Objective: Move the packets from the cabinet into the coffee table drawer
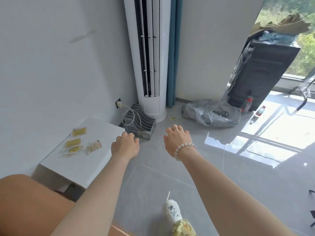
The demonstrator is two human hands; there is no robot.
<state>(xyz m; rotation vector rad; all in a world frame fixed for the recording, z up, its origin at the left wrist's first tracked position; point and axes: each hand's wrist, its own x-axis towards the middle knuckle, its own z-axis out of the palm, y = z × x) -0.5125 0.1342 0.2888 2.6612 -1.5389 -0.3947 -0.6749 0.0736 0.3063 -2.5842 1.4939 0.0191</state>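
On the white cabinet [76, 167] by the wall lie yellow packets [73, 143] and a pale packet [93, 147]. The left hand [125, 145] hovers at the cabinet's edge, the right hand [179, 140] over the floor tiles [153, 178], both loosely relaxed and empty.

Glossy grey floor tiles [187, 167], matt white cabinet top [88, 150], crinkled plastic bag [209, 113]

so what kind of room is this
Likely a home living room: a floor-standing air conditioner in the corner, a low white cabinet by the wall, and a big window.
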